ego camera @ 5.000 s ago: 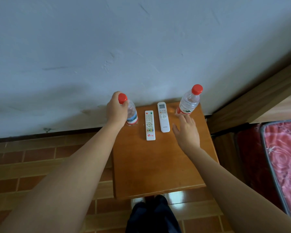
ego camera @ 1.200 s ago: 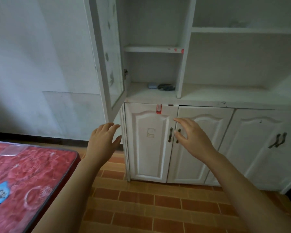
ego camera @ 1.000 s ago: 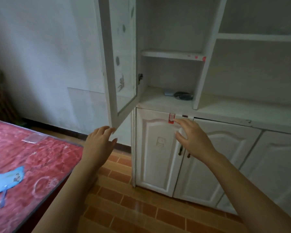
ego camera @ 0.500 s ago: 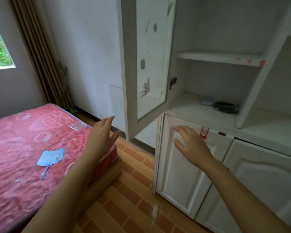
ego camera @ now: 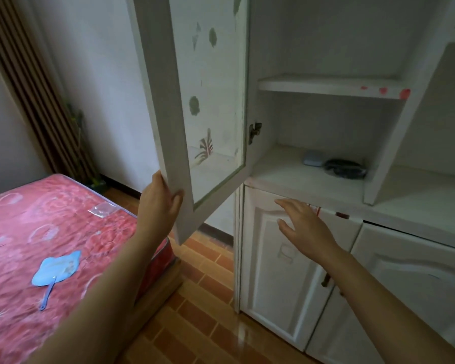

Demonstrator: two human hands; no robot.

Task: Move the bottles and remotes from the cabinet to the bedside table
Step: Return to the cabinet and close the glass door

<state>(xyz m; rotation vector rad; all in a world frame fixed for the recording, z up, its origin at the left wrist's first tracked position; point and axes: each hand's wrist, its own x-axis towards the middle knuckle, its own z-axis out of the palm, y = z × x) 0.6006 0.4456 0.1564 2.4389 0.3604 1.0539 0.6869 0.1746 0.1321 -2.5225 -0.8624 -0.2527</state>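
A white cabinet (ego camera: 313, 185) fills the right of the view, its glass door (ego camera: 202, 106) swung open toward me. My left hand (ego camera: 159, 206) grips the lower outer edge of that door. My right hand (ego camera: 304, 227) hovers open, fingers spread, in front of the lower cupboard door (ego camera: 279, 271), holding nothing. No bottles or remotes are in view. On the open shelf lie a small pale blue object (ego camera: 313, 162) and a dark object (ego camera: 344, 168).
A bed with a red patterned mattress (ego camera: 37, 245) stands at the left, with a blue hand fan (ego camera: 55, 267) on it. Brown brick-pattern floor (ego camera: 202, 311) runs between bed and cabinet. Brown curtains (ego camera: 34, 95) hang at the far left.
I turned from the bedside table, where bottles and remotes stood, to the cabinet and came closer. My left hand has taken hold of the glass door's edge; the right stays open.
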